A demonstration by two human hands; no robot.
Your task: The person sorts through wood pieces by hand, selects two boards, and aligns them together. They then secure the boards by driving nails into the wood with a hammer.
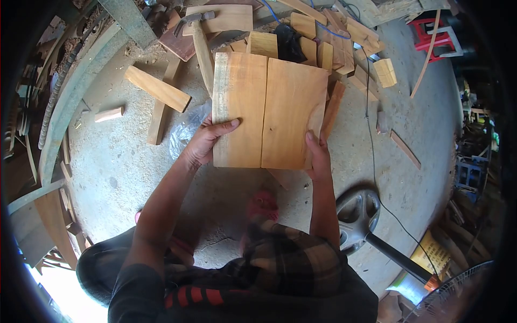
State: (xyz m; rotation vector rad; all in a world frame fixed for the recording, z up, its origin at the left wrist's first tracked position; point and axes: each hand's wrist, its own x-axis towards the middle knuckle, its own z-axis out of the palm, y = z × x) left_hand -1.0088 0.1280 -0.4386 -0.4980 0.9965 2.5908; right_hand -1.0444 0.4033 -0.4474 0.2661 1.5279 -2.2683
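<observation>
Two flat wooden boards lie edge to edge in front of me, with a thin dark seam between them. My left hand [207,141] grips the outer edge of the left board [245,107], its thumb flat on the face. This board has a pale strip along its left side. At the lower right edge, my right hand [319,155] holds the right board [293,107], thumb on the face and the other fingers hidden behind. The right board shows a small dark spot and a curved grain mark. Both boards are raised above the floor.
Beyond the boards are a pile of wood blocks [262,44] and a hammer [203,54]. Loose wood pieces [156,89] and a clear plastic bag [180,134] lie to the left. At right are a fan base [358,218], a cable [371,145] and a red stool [439,40].
</observation>
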